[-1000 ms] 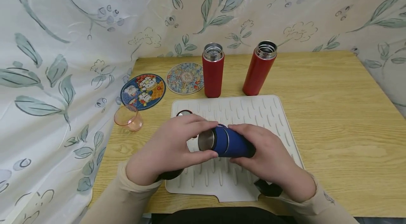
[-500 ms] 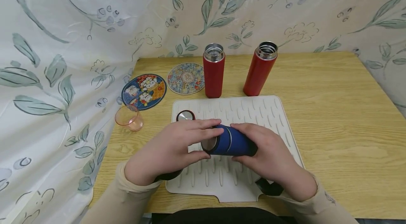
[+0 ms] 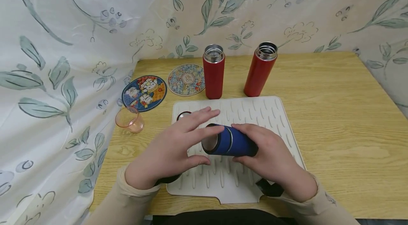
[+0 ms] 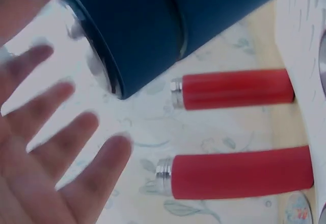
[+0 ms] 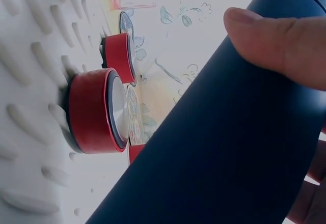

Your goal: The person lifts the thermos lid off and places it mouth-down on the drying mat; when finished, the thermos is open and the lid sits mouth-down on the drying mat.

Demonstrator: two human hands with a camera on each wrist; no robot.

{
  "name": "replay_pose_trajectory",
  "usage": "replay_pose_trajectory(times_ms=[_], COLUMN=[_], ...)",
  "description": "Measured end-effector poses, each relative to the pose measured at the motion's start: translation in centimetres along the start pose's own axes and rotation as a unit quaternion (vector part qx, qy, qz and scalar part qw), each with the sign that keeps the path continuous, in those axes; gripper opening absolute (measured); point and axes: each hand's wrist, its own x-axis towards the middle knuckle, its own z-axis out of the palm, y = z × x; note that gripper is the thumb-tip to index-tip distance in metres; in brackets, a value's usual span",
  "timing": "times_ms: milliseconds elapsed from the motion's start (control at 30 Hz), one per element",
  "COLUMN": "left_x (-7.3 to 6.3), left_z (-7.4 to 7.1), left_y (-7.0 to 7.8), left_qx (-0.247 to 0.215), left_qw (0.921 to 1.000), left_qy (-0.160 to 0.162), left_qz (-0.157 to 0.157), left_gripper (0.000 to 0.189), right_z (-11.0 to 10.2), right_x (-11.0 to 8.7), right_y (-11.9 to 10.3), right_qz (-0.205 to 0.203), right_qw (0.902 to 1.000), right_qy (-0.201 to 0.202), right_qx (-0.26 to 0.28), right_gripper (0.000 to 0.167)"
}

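A blue vacuum flask (image 3: 242, 143) with a silver-topped lid lies tilted in my right hand (image 3: 271, 150), lid end to the left. In the right wrist view the thumb (image 5: 275, 40) presses along its side, with fingers on the far side. My left hand (image 3: 172, 148) is spread around the lid end, its thumb apart from the flask; the left wrist view shows its fingers (image 4: 97, 168) straight and off the lid. Beyond the flask, two red lids (image 5: 94, 112) with silver tops sit on the white ridged mat (image 3: 255, 111). The left hand mostly hides them in the head view.
Two red flasks without lids, one (image 3: 214, 78) upright and another (image 3: 259, 72) to its right, stand behind the mat. Two round patterned coasters (image 3: 144, 93) lie at the back left. A pinkish clear glass (image 3: 129, 120) is left of the mat. Floral cloth (image 3: 178, 12) hangs behind.
The left hand's fingers were around the lid end a second ago; they have spread and lifted off it. The flask's lid end has shifted slightly right. The right hand keeps its grip.
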Motion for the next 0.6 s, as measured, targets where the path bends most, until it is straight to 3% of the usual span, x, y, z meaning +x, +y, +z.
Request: replay_pose_trajectory(times_ms=[100,200,300,400,600], left_x=[-0.1,-0.06,-0.09,-0.2,-0.53], left_z=[-0.09,-0.08,-0.06,0.11,0.65], left_y=[0.02,0.08,0.19,0.38,0.79], left_qx=[-0.014,-0.008,-0.002,-0.011,-0.045], left_qw=[0.9986,0.9982,0.9995,0.9994,0.9923], left_qy=[-0.029,-0.032,-0.025,-0.01,0.046], left_qz=[0.042,0.05,0.02,-0.031,-0.106], left_gripper=[0.066,0.058,0.058,0.065,0.062], right_z=[-0.02,0.05,0.18,0.29,0.42], right_x=[0.11,0.22,0.26,0.25,0.32], right_y=[-0.02,0.01,0.04,0.0,-0.17], right_qz=[-0.003,-0.012,-0.024,-0.032,-0.037], right_qw=[1.0,0.9999,0.9997,0.9994,0.9991], right_qy=[-0.005,-0.009,-0.011,-0.01,-0.002], right_qx=[0.0,0.001,-0.002,-0.006,-0.019], right_gripper=[0.093,0.092,0.09,0.09,0.09])
